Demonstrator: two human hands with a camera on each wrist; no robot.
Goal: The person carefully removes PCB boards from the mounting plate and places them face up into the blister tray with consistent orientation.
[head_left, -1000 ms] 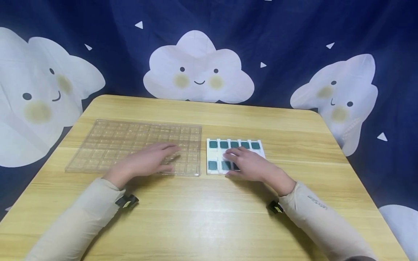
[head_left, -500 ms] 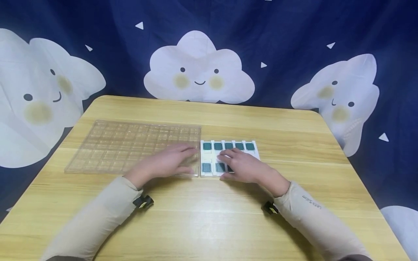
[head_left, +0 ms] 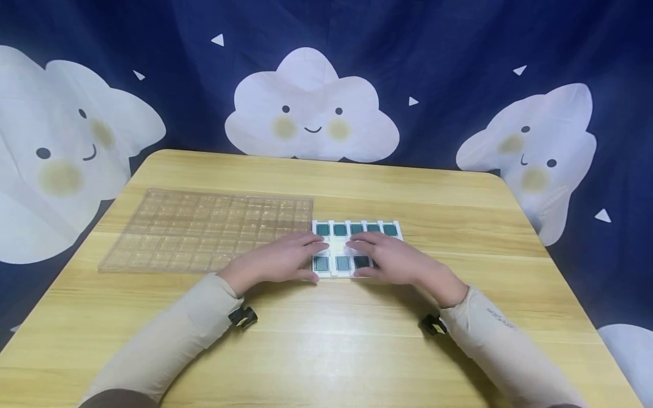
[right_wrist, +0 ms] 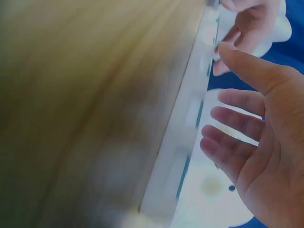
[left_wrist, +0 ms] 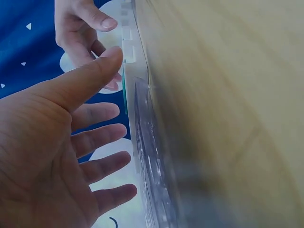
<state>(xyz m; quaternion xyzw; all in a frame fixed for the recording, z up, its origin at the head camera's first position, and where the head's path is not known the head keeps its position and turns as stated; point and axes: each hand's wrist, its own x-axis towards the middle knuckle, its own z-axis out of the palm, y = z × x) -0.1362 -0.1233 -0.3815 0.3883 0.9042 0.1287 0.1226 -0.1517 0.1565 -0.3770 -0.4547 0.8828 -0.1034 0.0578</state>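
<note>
A white holder (head_left: pixel 336 245) with two rows of green square chip-like pieces lies flat on the table, its left end against a clear plastic compartment tray (head_left: pixel 204 229). Over the holder's left end reaches my left hand (head_left: pixel 283 258), fingers extended and spread. My right hand (head_left: pixel 395 259) is over the holder's right part, fingers extended, covering some of the squares. In the left wrist view the left hand (left_wrist: pixel 61 137) has nothing in its grasp beside the holder's edge. The right hand (right_wrist: pixel 256 118) likewise grips nothing in the right wrist view. Whether fingertips touch the holder, I cannot tell.
The wooden table (head_left: pixel 326 351) has a far edge in front of a dark blue curtain (head_left: pixel 433 45) printed with white clouds. Both forearms wear light sleeves with small black devices at the wrists.
The white holder has slid left to the clear tray, the right hand shifting left over it, then slightly right. My left hand has moved right, from above the clear tray to the holder's left end.
</note>
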